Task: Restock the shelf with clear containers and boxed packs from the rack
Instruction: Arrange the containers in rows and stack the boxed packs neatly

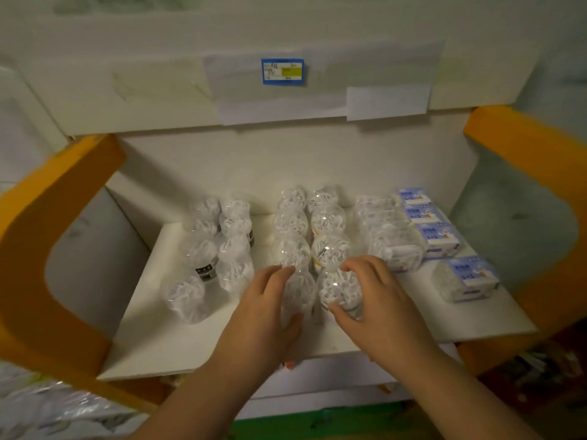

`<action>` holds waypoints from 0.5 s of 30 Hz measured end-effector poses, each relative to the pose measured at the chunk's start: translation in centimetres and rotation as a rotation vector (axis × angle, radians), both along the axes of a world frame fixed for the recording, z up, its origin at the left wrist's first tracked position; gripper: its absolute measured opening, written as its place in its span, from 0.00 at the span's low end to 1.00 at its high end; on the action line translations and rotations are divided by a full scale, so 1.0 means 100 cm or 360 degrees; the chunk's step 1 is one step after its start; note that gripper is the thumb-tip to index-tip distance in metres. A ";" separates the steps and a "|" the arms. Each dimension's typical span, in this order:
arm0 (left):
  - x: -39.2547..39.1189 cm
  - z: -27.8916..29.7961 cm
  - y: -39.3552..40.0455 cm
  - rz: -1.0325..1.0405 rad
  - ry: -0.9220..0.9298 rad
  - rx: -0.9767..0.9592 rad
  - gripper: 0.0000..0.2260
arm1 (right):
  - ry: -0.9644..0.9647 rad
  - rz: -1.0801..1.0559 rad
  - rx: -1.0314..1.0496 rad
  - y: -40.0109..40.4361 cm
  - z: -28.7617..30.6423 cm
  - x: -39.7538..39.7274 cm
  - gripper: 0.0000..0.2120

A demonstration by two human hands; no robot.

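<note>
— Forearms come in from the bottom edge, both reaching onto the white shelf (197,344). What frames it?

— Orange side panels: left panel (41,249) curving round, right panel (533,160) sloping down. A white upper shelf front (190,100) overhangs the back, with a blue and yellow price label (282,71) stuck on it.

— Where is there open room?

— Bare board along the front lip, a wide strip at the front left, and a smaller patch at the front right below the boxes. The back wall is unobstructed above the stock.

— And the stock itself?

— Three groups of clear containers filled with white stuff. Left rows (219,246) have dark labels. Middle rows (313,223) run two abreast from back to front. A wrapped clear bundle (387,230) lies to their right, touching a line of blue boxed packs (435,230); one more blue pack (470,277) sits apart, nearer the front.

— The hands?

— Left hand (263,312) is palm down, its fingers curled round the front-left container (301,293) of the middle rows, thumb on the near side. Right hand (378,300) grips the front-right container (340,290) likewise, fingers over the top, thumb below. Both containers stand on the shelf side by side, just in front of their rows.
</note>
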State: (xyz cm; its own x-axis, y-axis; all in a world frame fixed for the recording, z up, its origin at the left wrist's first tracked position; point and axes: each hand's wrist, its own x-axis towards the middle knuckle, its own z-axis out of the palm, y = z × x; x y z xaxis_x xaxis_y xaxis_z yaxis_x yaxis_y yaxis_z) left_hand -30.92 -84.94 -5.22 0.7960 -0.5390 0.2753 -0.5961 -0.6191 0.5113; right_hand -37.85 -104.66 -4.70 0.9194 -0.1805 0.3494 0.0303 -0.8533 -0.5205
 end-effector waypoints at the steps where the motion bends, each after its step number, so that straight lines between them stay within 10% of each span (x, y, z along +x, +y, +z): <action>1: -0.001 0.000 -0.001 0.0005 -0.0006 -0.0006 0.32 | -0.0007 0.0024 -0.0007 -0.001 0.000 0.000 0.26; 15: -0.011 0.046 0.059 0.0566 -0.0236 0.0143 0.31 | -0.0194 0.0416 -0.0060 -0.011 0.047 0.023 0.17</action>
